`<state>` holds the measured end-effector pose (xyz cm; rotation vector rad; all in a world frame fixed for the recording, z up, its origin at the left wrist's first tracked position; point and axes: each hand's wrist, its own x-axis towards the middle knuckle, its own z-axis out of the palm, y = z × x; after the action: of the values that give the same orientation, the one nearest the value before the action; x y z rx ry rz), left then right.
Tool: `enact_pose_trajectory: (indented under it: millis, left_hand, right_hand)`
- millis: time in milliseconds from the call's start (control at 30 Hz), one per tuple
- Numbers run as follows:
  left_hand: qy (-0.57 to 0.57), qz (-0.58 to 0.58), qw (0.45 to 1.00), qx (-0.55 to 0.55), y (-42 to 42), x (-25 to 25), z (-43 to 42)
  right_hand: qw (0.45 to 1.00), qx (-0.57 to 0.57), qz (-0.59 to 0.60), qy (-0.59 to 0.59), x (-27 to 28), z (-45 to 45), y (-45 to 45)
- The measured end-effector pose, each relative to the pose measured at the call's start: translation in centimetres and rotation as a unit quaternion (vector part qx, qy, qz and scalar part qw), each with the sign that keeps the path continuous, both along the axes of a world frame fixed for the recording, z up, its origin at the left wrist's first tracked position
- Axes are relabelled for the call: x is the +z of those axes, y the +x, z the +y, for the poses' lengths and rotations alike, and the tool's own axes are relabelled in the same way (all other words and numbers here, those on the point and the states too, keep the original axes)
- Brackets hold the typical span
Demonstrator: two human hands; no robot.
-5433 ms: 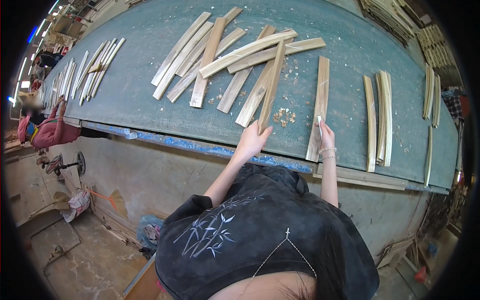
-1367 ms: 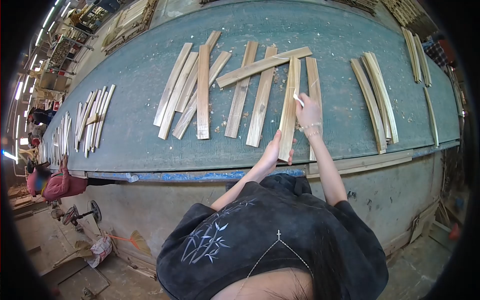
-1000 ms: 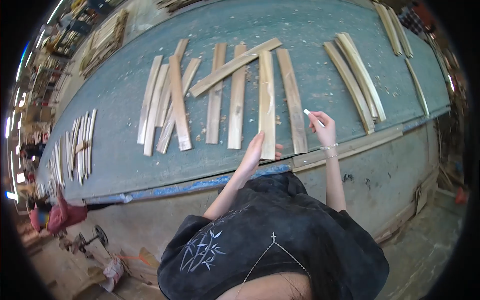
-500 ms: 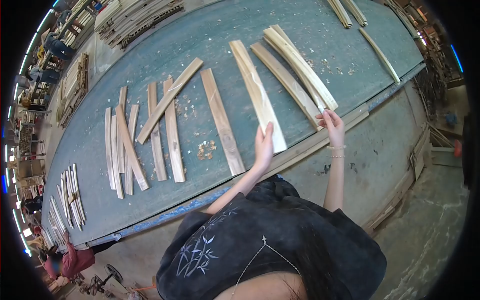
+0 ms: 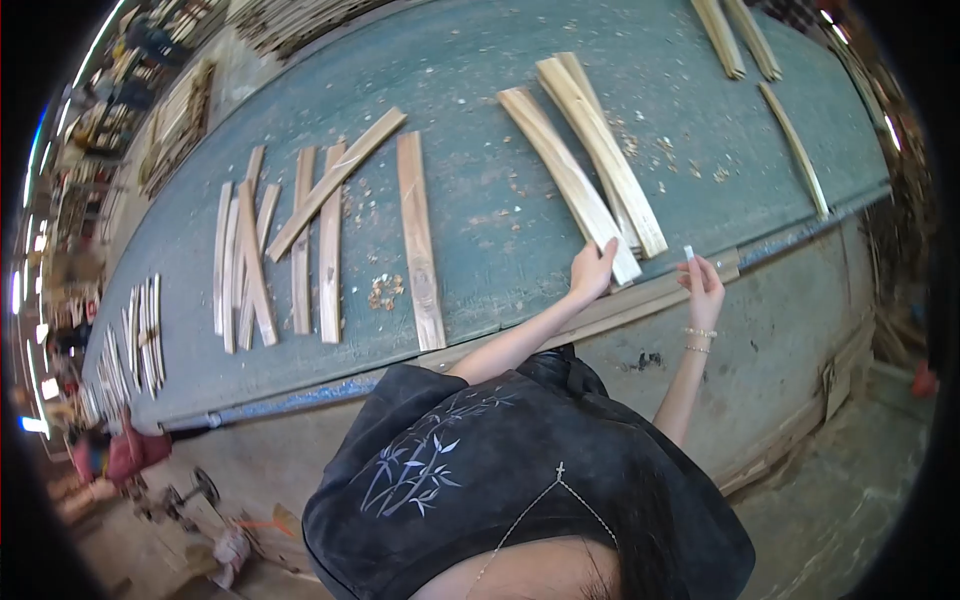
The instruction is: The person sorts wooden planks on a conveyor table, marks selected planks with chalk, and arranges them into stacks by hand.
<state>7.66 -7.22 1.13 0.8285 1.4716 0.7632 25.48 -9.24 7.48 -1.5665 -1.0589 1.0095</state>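
Gripped at its near end by the left hand (image 5: 594, 270), a slat (image 5: 565, 172) points lengthwise away and leftward. The right hand (image 5: 704, 284) pinches chalk (image 5: 689, 253).

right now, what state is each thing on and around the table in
Left hand, gripping the near end of the held strip
Right hand, pinching the white stick
White stick, partly hidden by fingers
Held strip, slightly curved
Slanted strip, lying across others
Middle strip, apart from the others
Wood shavings, loose and scattered
Table, partly covered
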Motion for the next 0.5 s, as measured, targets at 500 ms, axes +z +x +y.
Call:
enact_pose_trajectory:
  millis: [500]
  left_hand:
    - [0.189,0.458,0.855,0.156,-35.2,1.6,-3.4]
  right_hand:
    - [0.990,0.139,0.017,-0.027,-1.7,4.2,-10.1]
